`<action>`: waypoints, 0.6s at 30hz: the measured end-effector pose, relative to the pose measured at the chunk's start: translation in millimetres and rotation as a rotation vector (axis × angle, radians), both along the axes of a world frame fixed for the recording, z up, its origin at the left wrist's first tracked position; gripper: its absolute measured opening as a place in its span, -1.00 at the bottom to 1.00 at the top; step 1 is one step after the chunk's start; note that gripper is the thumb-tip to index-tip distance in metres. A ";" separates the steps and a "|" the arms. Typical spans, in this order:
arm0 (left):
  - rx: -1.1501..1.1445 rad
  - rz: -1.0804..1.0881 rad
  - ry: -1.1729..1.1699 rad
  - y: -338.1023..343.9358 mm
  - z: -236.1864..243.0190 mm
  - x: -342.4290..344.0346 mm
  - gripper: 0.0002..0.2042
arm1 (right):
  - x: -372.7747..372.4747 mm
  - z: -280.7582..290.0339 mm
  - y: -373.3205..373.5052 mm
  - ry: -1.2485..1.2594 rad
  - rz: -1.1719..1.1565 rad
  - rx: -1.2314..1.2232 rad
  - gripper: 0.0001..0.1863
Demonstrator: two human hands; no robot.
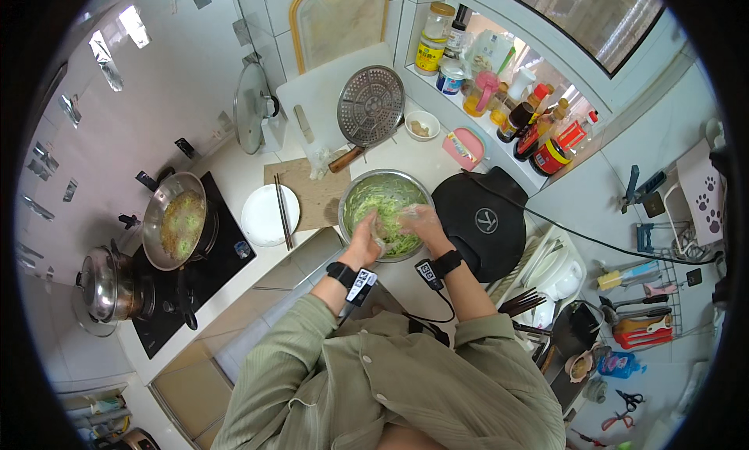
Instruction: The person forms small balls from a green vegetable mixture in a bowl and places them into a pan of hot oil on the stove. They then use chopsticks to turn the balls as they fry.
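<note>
A steel mixing bowl (344, 206) stands on the counter in front of me, holding a green shredded vegetable mixture (398, 241). Over its left side my left hand (364, 241) is closed around some of the mixture, its fingertips partly hidden. My right hand (425, 225) hangs over the right side, fingers stretched toward the left one and smeared with pale, wet residue. To the left, a frying pan (153, 230) on the black cooktop (226, 251) holds bubbling oil with green and golden pieces. Chopsticks (282, 212) rest across a white plate (261, 216) between bowl and cooktop.
A round-holed skimmer (371, 99) with wooden handle leans behind the bowl, near a small white bowl (422, 124). Right of the mixing bowl lies a black round-ended case (484, 224). Sauce bottles (527, 126) line the sill; a lidded pot (105, 282) stands beside the frying pan.
</note>
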State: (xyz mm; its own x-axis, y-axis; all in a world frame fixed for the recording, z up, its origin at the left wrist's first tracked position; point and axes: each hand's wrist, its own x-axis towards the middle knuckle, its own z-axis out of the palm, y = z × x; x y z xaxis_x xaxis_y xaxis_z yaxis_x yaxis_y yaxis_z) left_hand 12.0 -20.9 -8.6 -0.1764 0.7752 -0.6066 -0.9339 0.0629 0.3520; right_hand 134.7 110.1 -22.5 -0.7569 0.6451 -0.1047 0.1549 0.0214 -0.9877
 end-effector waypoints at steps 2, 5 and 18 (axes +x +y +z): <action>0.127 -0.031 -0.078 8.4 -1.8 8.1 -0.73 | -7.8 6.2 -8.4 0.005 0.060 -0.151 -0.76; 0.145 0.003 -0.064 13.4 -8.3 16.4 -0.66 | -11.0 16.6 -14.1 -0.067 0.042 -0.318 -0.65; 0.026 -0.033 0.390 29.9 20.6 16.9 -0.24 | -9.8 53.3 -60.0 0.500 -0.115 -0.916 -0.47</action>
